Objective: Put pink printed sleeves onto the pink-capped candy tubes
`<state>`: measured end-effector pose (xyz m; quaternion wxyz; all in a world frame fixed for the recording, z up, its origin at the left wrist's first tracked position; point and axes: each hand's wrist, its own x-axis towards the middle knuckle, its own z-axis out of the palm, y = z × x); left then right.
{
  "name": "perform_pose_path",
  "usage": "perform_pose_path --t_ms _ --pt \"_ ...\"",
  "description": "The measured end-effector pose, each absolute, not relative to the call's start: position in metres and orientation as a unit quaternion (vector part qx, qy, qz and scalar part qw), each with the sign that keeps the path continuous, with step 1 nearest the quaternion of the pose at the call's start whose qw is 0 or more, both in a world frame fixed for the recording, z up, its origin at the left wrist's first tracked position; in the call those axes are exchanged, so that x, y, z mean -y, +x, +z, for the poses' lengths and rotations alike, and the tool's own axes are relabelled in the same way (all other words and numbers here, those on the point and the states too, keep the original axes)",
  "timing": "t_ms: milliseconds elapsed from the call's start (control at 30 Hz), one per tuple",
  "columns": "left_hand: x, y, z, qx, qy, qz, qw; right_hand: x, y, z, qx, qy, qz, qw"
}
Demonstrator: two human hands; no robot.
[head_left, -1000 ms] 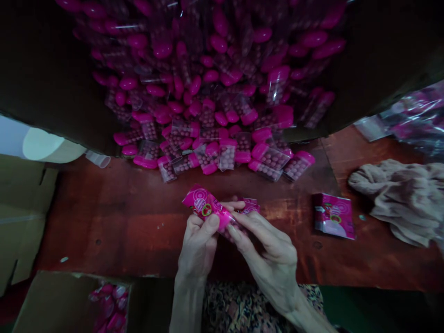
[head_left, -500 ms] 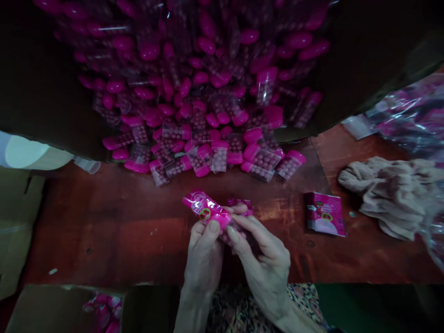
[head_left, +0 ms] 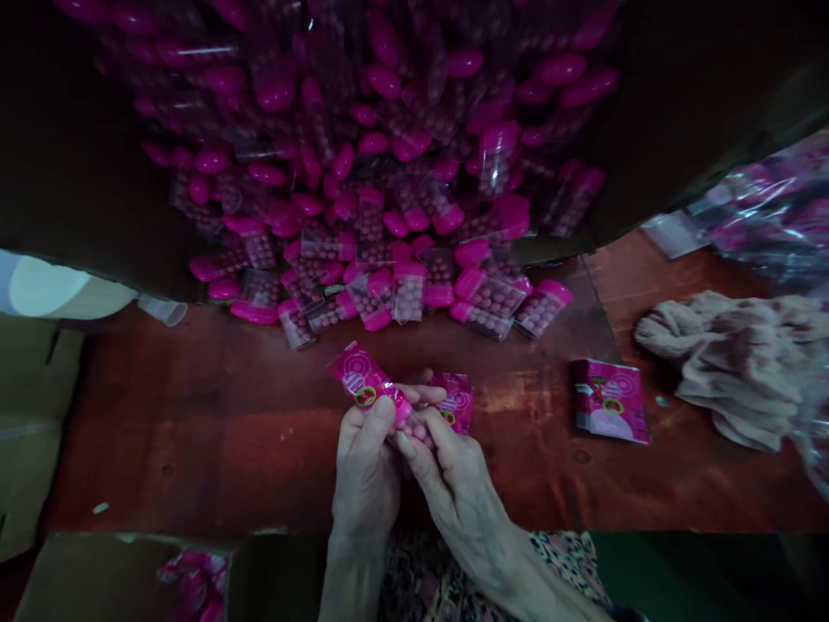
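Observation:
Both hands meet over the near middle of the table around one small clear candy container (head_left: pixel 416 429) of pink balls. A printed pink wrapper sleeve (head_left: pixel 358 377) sits over its upper end, the loose end pointing up and left. My left hand (head_left: pixel 366 471) pinches the sleeve with the thumb on top. With thumb and fingers, my right hand (head_left: pixel 457 488) grips the container's lower part, hiding some of it. Just behind the right fingers lie more flat pink sleeves (head_left: pixel 459 399) on the table.
A big heap of pink-capped candy containers (head_left: pixel 372 229) spills from a dark box at the back. On the right are a stack of pink sleeves (head_left: pixel 612 402), a crumpled cloth (head_left: pixel 725 354) and clear plastic bags (head_left: pixel 770 207). A carton (head_left: pixel 97 579) with wrapped pieces stands lower left.
My hands have shifted left and my right hand has closed in nearer the left. The sleeve's loose end has tipped up, and more of the flat sleeves behind shows. The view has swung slightly right.

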<state>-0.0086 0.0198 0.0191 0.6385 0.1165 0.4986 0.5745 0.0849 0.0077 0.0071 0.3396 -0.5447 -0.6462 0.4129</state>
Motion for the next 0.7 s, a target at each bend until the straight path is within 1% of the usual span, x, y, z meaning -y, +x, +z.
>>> perform_pose_path --t_ms 100,267,367,500,700 --pt "-0.021 -0.010 0.019 -0.484 0.138 0.576 0.644 -0.005 0.083 0.011 0.683 -0.552 0.327 0.350" --pt "-0.025 -0.013 0.018 -0.449 0.179 0.546 0.684 -0.001 0.085 0.018 0.704 -0.571 0.265 0.328" --pt "-0.021 -0.006 0.019 -0.460 0.190 0.553 0.668 0.000 0.087 0.018 0.692 -0.572 0.294 0.328" --pt "-0.012 0.008 0.020 -0.473 0.182 0.578 0.640 0.003 0.088 0.016 0.655 -0.557 0.365 0.358" --pt "-0.008 0.012 0.023 -0.501 0.164 0.578 0.624 0.002 0.089 0.017 0.603 -0.565 0.437 0.354"
